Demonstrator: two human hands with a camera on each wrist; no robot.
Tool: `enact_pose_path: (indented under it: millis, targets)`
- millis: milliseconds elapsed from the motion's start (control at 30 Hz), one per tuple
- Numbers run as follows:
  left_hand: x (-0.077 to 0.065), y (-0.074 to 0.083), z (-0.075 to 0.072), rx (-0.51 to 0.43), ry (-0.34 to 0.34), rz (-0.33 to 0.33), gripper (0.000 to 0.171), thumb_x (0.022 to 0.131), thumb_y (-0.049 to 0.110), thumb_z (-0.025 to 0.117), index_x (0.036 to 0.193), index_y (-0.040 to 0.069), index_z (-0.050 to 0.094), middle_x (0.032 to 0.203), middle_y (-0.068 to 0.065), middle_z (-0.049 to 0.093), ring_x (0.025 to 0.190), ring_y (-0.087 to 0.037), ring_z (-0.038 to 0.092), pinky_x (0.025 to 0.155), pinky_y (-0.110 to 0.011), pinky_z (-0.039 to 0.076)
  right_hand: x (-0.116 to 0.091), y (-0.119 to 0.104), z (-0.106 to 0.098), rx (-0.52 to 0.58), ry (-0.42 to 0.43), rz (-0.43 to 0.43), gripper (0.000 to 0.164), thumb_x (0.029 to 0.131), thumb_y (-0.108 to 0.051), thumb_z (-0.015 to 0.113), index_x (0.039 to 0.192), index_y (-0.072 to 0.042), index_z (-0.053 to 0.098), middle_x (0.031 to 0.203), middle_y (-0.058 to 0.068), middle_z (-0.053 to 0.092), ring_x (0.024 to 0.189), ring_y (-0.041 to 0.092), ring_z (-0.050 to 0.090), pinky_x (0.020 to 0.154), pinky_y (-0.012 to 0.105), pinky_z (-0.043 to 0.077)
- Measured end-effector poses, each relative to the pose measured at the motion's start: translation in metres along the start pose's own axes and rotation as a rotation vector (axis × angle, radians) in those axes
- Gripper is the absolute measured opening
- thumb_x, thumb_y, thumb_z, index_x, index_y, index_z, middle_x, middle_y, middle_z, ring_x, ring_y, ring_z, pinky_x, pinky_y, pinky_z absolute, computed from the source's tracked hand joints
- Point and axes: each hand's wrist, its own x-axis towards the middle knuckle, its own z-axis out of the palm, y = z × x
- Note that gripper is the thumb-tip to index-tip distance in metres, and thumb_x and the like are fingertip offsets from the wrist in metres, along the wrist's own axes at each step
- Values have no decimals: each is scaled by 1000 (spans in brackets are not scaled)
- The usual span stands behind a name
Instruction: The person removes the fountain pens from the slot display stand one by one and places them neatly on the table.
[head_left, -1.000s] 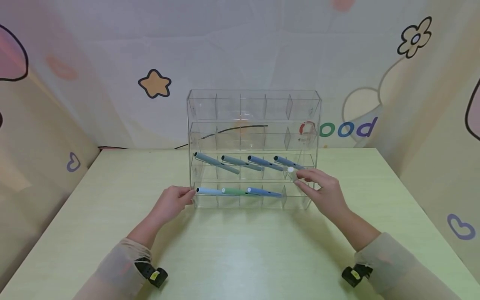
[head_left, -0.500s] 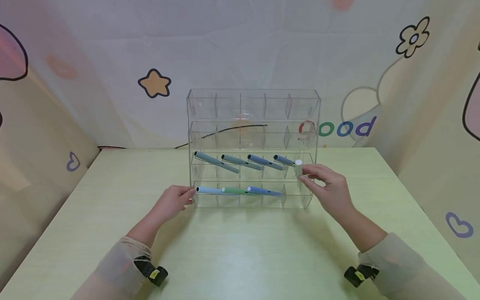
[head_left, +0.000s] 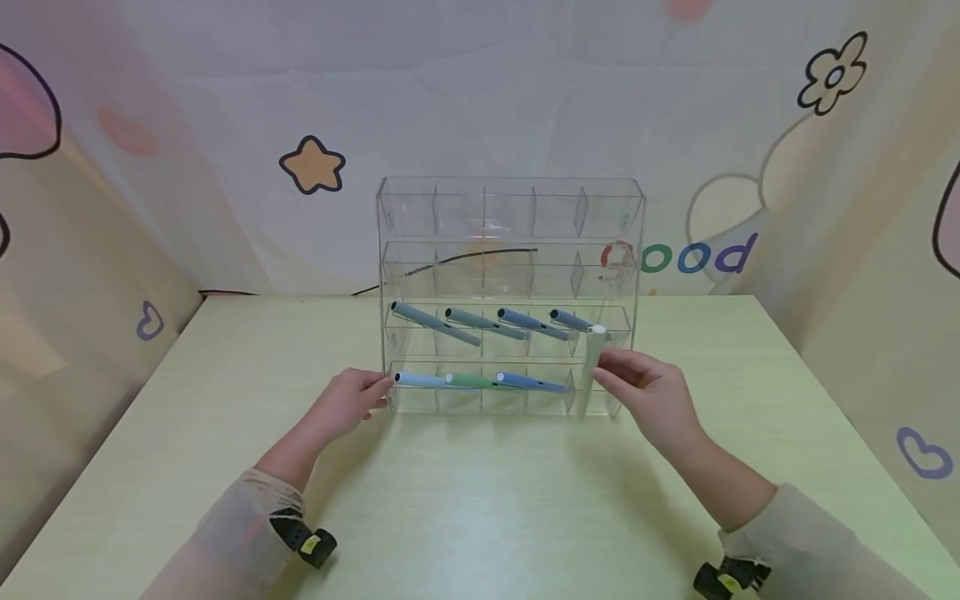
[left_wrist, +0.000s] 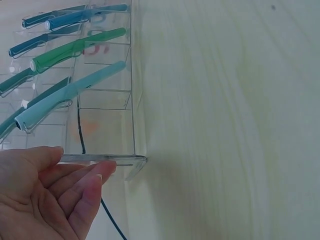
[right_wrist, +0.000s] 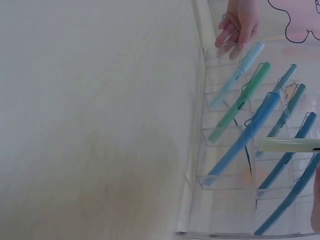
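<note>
A clear acrylic rack with several tiers of compartments stands upright on the table. My left hand grips its left side edge low down, thumb on one side and fingers on the other in the left wrist view. Between thumb and fingers, my right hand pinches a whitish pen, held nearly upright before the rack's lower right. On the lowest tier lie a light blue pen, a green pen and a blue pen. Right of them, the end compartment holds no pen.
The tier above carries several bluish pens, among them a grey-teal pen at left and a dark blue pen partly behind the whitish one. A printed curtain hangs behind and beside the pale table.
The whitish pen, first pointing end-on at the head camera, has swung to nearly upright and its lower end now reaches the bottom tier's height. My left hand has kept its place.
</note>
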Motion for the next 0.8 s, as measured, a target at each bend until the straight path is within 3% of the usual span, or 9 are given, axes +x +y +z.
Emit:
enact_pose_path:
  millis: [233, 433, 800]
  targets:
    - [0, 0, 0, 7, 1, -14, 32, 99, 16, 46, 118, -6, 60, 119, -25, 58, 100, -32, 63, 72, -38, 54, -5, 6, 13, 61, -77, 161, 39, 87, -15, 66, 118, 7, 60, 104, 8, 65, 88, 7, 62, 79, 19, 50]
    - [-1, 3, -1, 23, 2, -13, 32, 99, 16, 46, 118, -6, 60, 118, -25, 58, 99, -31, 63, 70, -36, 53, -10, 15, 24, 87, -175, 270, 39, 89, -15, 64, 121, 6, 57, 110, 10, 65, 96, 16, 63, 87, 28, 49]
    - [-2, 3, -1, 36, 3, -2, 31, 98, 15, 46, 116, -7, 60, 117, -25, 59, 98, -32, 64, 70, -37, 54, -15, 26, 53, 179, -276, 357, 35, 88, -13, 65, 113, 10, 60, 101, 12, 67, 91, 21, 66, 83, 34, 52]
